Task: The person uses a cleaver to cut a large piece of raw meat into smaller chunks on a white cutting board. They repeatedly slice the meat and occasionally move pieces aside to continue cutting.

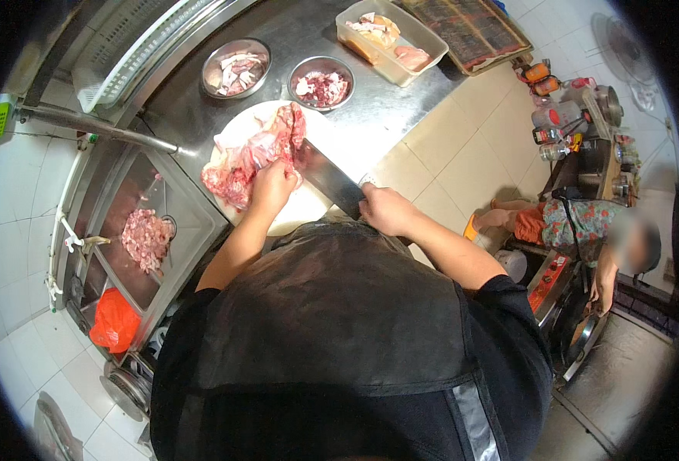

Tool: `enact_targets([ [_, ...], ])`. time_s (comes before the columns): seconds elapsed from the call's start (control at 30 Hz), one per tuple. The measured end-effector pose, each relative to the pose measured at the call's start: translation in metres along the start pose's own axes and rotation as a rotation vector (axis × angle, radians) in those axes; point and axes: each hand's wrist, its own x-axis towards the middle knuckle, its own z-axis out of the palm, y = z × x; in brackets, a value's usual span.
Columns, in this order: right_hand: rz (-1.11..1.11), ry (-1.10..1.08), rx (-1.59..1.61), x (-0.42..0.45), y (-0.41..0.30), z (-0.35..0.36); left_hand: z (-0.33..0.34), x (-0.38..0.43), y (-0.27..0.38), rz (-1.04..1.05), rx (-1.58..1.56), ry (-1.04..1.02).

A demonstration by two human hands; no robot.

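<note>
A large piece of raw meat (247,152) with pale fat and skin lies on a round white cutting board (313,213), partly over its left edge. My left hand (273,185) grips the near right side of the meat, fingers curled into it. In my right hand (388,208) is the handle of a broad dark-bladed cleaver (333,176). The blade slants up and left, its far end against the meat's right side close to my left hand. Whether its edge has entered the meat is hard to tell.
Beyond the board stand two metal bowls (263,56) (348,89) of cut meat and a plastic tub (394,74) with meat. Left is a sink (195,216) containing chopped meat (146,239) and a red plastic bag (114,322). Another person (581,227) works at a stove, right.
</note>
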Motion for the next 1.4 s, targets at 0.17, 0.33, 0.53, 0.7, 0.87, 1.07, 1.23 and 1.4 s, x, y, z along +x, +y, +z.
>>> enact_targets([
  [0.17,-0.021,0.061,0.073,0.013,-0.009,0.004,0.016,-0.014,-0.022,-0.142,-0.232,0.112],
  [0.33,-0.106,0.036,0.028,0.029,0.017,0.016,0.018,-0.012,-0.021,-0.286,-0.381,0.076],
  [0.53,-0.150,0.036,0.004,0.004,0.064,-0.003,0.023,-0.032,-0.030,-0.276,-0.447,0.151],
  [0.7,-0.257,0.120,0.072,0.050,0.045,-0.001,0.035,-0.034,-0.038,-0.253,-0.585,0.216],
  [0.87,-0.349,-0.033,-0.033,0.051,0.076,-0.021,0.044,-0.044,-0.026,-0.331,-0.536,0.313],
  [1.07,-0.313,-0.099,0.043,0.047,0.101,-0.056,0.042,-0.048,-0.026,-0.352,-0.364,0.337],
  [1.23,-0.324,-0.054,0.332,0.066,0.105,-0.059,0.022,-0.020,-0.029,-0.226,-0.149,0.375],
  [1.4,-0.252,-0.068,0.336,0.077,0.115,-0.056,0.000,0.033,0.017,-0.191,0.406,-0.147],
])
